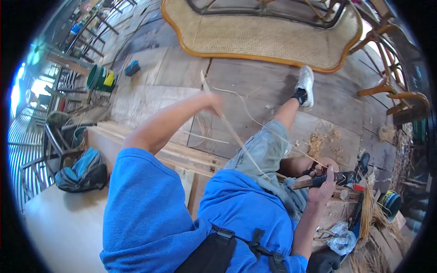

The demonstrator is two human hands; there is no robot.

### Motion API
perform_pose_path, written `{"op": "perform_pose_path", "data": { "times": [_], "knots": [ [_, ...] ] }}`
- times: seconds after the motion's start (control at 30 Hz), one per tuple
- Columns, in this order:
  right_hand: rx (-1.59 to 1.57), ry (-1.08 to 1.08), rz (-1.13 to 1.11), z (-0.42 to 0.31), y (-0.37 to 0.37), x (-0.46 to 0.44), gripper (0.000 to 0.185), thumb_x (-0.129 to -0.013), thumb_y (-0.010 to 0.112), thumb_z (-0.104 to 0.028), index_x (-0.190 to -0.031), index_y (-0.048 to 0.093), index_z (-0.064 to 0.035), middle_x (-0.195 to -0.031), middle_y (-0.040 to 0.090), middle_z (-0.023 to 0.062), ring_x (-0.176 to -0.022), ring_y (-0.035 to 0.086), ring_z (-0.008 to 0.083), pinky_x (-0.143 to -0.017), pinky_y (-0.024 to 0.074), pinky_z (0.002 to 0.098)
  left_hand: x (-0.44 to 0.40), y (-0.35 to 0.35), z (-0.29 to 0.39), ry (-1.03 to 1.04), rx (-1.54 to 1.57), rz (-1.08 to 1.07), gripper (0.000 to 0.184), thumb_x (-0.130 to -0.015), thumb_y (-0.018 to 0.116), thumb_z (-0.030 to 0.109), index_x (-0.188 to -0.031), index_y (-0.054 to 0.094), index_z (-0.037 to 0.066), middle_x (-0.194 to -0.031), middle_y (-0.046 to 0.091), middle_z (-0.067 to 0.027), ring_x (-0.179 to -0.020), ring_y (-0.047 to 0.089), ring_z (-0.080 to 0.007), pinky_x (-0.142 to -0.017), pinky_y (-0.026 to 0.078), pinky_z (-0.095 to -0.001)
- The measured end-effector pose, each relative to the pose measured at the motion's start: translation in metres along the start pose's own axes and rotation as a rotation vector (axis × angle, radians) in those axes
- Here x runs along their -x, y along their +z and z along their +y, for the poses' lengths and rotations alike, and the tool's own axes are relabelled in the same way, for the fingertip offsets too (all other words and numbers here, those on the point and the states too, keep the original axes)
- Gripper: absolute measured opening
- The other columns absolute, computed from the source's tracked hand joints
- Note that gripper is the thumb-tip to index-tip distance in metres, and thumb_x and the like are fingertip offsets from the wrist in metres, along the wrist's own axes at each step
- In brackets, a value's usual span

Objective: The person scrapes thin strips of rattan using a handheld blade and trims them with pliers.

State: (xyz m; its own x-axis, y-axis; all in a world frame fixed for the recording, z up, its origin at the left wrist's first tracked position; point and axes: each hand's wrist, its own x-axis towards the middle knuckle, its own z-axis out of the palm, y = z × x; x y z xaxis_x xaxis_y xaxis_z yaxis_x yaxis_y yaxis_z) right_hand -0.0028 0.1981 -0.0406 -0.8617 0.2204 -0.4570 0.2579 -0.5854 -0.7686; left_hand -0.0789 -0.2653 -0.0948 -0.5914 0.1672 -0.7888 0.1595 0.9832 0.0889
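Note:
My left hand (215, 103), smeared by motion, is raised out in front of me. A long pale rattan-like strip (236, 136) runs through it, one end sticking up beyond the hand and the other reaching down to my lap. Close to my right thigh, my right hand (322, 187) is closed around a tool with a wooden handle (302, 184) and a dark wrapped section; its working end is hard to make out. Another thin strip (264, 125) curves across from near my left hand to just above my right hand.
A woven cane panel with a bent wooden frame (264, 38) lies ahead. Curly shavings (318, 143) litter the boards. A green bucket (101, 78) and backpack (84, 170) are on the left. Stacked planks (182, 154) lie beside me; fibre bundles (368, 214) and a plastic bag (342, 239) are right.

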Motion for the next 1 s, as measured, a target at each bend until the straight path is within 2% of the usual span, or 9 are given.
{"op": "perform_pose_path", "data": {
  "times": [0.1, 0.2, 0.3, 0.4, 0.53, 0.7, 0.87, 0.97, 1.0],
  "knots": [
    [0.034, -0.034, 0.041, -0.001, 0.001, 0.000, 0.020, -0.087, 0.061, -0.020, -0.101, 0.053, -0.0078, -0.086, 0.059, 0.0061, -0.070, 0.059, 0.0179, -0.054, 0.0483, 0.0321, 0.044, 0.001, 0.070, 0.163, 0.367, -0.386, 0.049, -0.083, 0.057, 0.049, -0.107, 0.066, 0.007, -0.107, 0.065, -0.0106, -0.097, 0.061, -0.0235, -0.078, 0.049, -0.0396],
    [0.015, -0.042, 0.099, -0.004, -0.010, -0.005, 0.024, -0.087, 0.061, -0.022, -0.102, 0.055, -0.0036, -0.083, 0.059, 0.0057, -0.068, 0.060, 0.0182, -0.057, 0.0485, 0.0311, 0.065, -0.013, 0.092, 0.354, 0.797, -0.259, 0.053, -0.085, 0.057, 0.047, -0.119, 0.058, 0.007, -0.116, 0.061, -0.0107, -0.105, 0.057, -0.0236, -0.086, 0.046, -0.0378],
    [0.047, 0.060, 0.071, 0.004, -0.014, -0.002, 0.021, -0.088, 0.059, -0.022, -0.103, 0.055, -0.0073, -0.084, 0.060, 0.0045, -0.072, 0.059, 0.0171, -0.059, 0.0472, 0.0298, 0.067, -0.035, 0.100, 0.350, 1.636, 0.267, 0.053, -0.087, 0.056, 0.044, -0.124, 0.052, 0.006, -0.120, 0.058, -0.0133, -0.109, 0.054, -0.0244, -0.091, 0.043, -0.0366],
    [0.104, 0.151, 0.033, 0.014, 0.003, 0.012, 0.019, -0.087, 0.060, -0.021, -0.100, 0.055, -0.0079, -0.080, 0.060, 0.0045, -0.068, 0.060, 0.0178, -0.055, 0.0475, 0.0312, 0.014, -0.020, 0.119, 0.193, 0.806, 0.984, 0.050, -0.089, 0.052, 0.042, -0.121, 0.053, 0.003, -0.113, 0.060, -0.0144, -0.105, 0.056, -0.0274, -0.089, 0.044, -0.0382],
    [0.117, 0.237, -0.034, 0.023, 0.020, 0.028, 0.019, -0.085, 0.063, -0.016, -0.099, 0.056, -0.0051, -0.079, 0.062, 0.0083, -0.063, 0.062, 0.0205, -0.052, 0.0491, 0.0321, 0.019, -0.004, 0.238, 0.695, 0.705, 0.511, 0.033, -0.091, 0.050, 0.029, -0.107, 0.056, 0.001, -0.101, 0.061, -0.0207, -0.096, 0.057, -0.0364, -0.081, 0.046, -0.0422],
    [0.166, 0.070, 0.055, 0.002, -0.001, 0.014, 0.014, -0.085, 0.061, -0.014, -0.092, 0.056, -0.0041, -0.072, 0.061, 0.0085, -0.061, 0.060, 0.0183, -0.050, 0.0479, 0.0306, 0.040, -0.003, 0.283, 0.636, 0.754, 0.571, 0.030, -0.090, 0.049, 0.034, -0.087, 0.059, 0.006, -0.081, 0.062, -0.0176, -0.078, 0.058, -0.0403, -0.068, 0.045, -0.0472],
    [0.140, -0.118, 0.236, -0.059, -0.077, -0.013, 0.011, -0.084, 0.063, -0.015, -0.083, 0.057, -0.0053, -0.067, 0.060, 0.0070, -0.053, 0.057, 0.0158, -0.047, 0.0453, 0.0288, 0.040, 0.013, 0.215, 0.295, 0.025, 0.123, 0.038, -0.090, 0.046, 0.039, -0.097, 0.062, 0.006, -0.087, 0.063, -0.0175, -0.078, 0.060, -0.0390, -0.069, 0.046, -0.0487],
    [0.256, -0.060, 0.236, -0.062, -0.056, -0.006, 0.012, -0.083, 0.064, -0.016, -0.080, 0.059, -0.0056, -0.065, 0.061, 0.0063, -0.051, 0.058, 0.0152, -0.048, 0.0449, 0.0267, 0.045, 0.011, 0.255, 0.591, 0.283, 0.615, 0.041, -0.089, 0.047, 0.038, -0.106, 0.057, 0.002, -0.088, 0.065, -0.0188, -0.080, 0.063, -0.0367, -0.070, 0.050, -0.0416],
    [0.225, -0.069, 0.184, -0.058, -0.056, -0.004, 0.012, -0.083, 0.064, -0.016, -0.081, 0.060, -0.0048, -0.066, 0.061, 0.0065, -0.053, 0.059, 0.0155, -0.049, 0.0453, 0.0265, 0.045, 0.004, 0.272, 0.636, 0.394, 0.551, 0.040, -0.090, 0.048, 0.036, -0.109, 0.056, 0.002, -0.090, 0.064, -0.0170, -0.077, 0.062, -0.0334, -0.070, 0.049, -0.0405]
  ]
}}
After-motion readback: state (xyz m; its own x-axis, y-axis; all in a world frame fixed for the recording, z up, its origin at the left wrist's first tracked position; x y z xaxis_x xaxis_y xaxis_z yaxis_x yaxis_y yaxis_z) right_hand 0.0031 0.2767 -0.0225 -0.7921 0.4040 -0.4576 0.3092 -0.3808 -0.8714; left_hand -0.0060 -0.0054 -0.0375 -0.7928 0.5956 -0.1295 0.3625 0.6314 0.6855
